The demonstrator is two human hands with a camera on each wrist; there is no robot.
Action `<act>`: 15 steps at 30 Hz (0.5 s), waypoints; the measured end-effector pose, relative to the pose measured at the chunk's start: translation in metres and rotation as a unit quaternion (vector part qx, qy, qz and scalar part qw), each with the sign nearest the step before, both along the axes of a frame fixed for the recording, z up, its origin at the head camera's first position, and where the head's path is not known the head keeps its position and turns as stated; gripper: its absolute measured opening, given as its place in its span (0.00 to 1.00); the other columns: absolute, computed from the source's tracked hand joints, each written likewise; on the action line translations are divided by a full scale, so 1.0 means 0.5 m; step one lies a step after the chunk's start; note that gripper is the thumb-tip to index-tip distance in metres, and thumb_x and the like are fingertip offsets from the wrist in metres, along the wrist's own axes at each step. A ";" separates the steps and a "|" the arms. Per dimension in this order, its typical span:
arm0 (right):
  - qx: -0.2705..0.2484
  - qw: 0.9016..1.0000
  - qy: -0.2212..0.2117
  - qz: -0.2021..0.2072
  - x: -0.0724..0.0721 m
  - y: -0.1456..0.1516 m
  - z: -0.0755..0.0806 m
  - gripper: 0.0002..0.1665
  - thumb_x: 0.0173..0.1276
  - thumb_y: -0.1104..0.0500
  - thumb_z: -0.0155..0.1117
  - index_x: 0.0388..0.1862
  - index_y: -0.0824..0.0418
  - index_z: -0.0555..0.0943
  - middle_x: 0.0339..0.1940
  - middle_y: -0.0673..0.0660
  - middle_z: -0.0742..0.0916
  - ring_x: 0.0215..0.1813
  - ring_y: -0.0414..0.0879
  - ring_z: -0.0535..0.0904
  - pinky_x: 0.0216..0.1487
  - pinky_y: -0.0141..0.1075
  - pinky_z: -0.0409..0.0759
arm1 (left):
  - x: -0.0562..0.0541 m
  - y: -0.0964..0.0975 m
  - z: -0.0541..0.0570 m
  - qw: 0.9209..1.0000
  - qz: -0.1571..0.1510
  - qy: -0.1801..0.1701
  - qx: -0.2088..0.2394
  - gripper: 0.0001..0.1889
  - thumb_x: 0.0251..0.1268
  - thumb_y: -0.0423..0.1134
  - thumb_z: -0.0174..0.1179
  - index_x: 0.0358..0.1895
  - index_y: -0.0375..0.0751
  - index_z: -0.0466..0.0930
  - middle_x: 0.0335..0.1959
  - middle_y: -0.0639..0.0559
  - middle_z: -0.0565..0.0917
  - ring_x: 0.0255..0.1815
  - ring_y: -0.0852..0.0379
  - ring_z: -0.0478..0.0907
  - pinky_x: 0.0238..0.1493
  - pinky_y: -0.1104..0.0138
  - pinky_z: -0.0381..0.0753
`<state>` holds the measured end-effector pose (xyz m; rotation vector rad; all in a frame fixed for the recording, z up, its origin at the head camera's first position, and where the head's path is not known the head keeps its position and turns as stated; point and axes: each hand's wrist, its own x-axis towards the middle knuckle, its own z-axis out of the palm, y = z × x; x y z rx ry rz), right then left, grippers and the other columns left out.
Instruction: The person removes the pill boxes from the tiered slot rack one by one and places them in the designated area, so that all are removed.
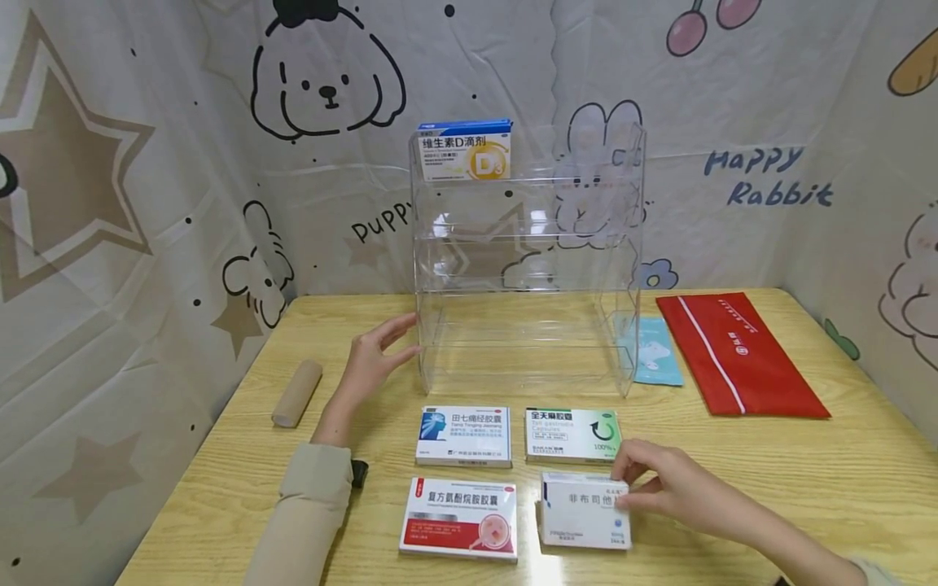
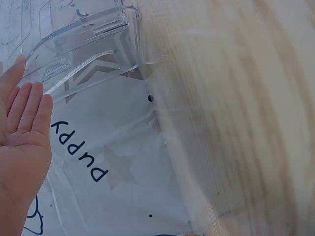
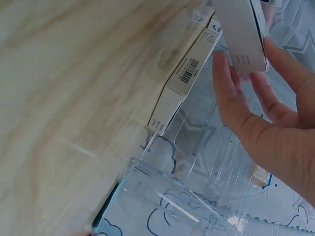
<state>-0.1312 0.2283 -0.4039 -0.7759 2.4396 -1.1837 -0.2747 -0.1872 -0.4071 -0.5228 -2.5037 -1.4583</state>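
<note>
My right hand (image 1: pixel 670 487) pinches the right edge of a white medicine box (image 1: pixel 582 513), thumb in front and fingers behind. In the right wrist view this white box (image 3: pixel 241 37) is lifted off the table, above another box (image 3: pixel 184 71) lying there. My left hand (image 1: pixel 370 362), fingers nearly straight, touches the left side of a clear acrylic display rack (image 1: pixel 523 358). A blue-and-yellow vitamin D box (image 1: pixel 465 152) stands at the left of the rack's top tier. Before the rack lie a blue-white box (image 1: pixel 464 435), a green-white box (image 1: pixel 572 434) and a red-white box (image 1: pixel 459 518).
Left of my left forearm lies a brown cardboard tube (image 1: pixel 297 394). A light blue packet (image 1: pixel 655 352) lies partly behind the rack's right side, with a red pouch (image 1: pixel 740 354) beyond it. Printed cloth (image 1: pixel 469 49) hangs behind the wooden table (image 1: pixel 733 464).
</note>
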 end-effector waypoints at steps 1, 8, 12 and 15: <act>0.002 1.000 0.000 0.003 0.000 0.000 -0.001 0.14 0.62 0.54 0.71 0.39 0.57 0.76 0.40 0.50 0.84 0.42 0.31 0.80 0.40 0.28 0.87 | 0.000 0.000 0.000 1.000 0.000 0.000 -0.001 0.27 0.62 0.33 0.65 0.66 0.39 0.74 0.65 0.39 0.78 0.68 0.42 0.73 0.68 0.49 0.76; 0.026 1.000 -0.005 -0.001 -0.001 0.000 -0.006 0.12 0.63 0.51 0.70 0.38 0.55 0.78 0.36 0.45 0.85 0.38 0.29 0.78 0.36 0.27 0.83 | 0.001 -0.001 0.000 1.000 -0.001 0.001 -0.004 0.27 0.62 0.34 0.66 0.66 0.40 0.74 0.65 0.40 0.78 0.67 0.42 0.74 0.67 0.51 0.77; 0.036 0.999 0.002 0.001 -0.006 0.002 -0.009 0.11 0.64 0.51 0.69 0.39 0.55 0.79 0.36 0.45 0.86 0.38 0.29 0.79 0.37 0.27 0.83 | 0.000 -0.001 -0.001 1.000 -0.001 0.006 -0.003 0.27 0.62 0.34 0.66 0.66 0.40 0.74 0.64 0.40 0.78 0.67 0.42 0.75 0.67 0.52 0.78; 0.042 0.999 0.008 0.001 -0.008 0.002 -0.012 0.11 0.64 0.52 0.69 0.39 0.55 0.80 0.36 0.45 0.86 0.37 0.28 0.79 0.37 0.26 0.84 | 0.000 0.000 -0.002 1.000 -0.001 0.010 -0.004 0.27 0.62 0.34 0.66 0.65 0.39 0.74 0.64 0.40 0.79 0.67 0.42 0.75 0.67 0.54 0.78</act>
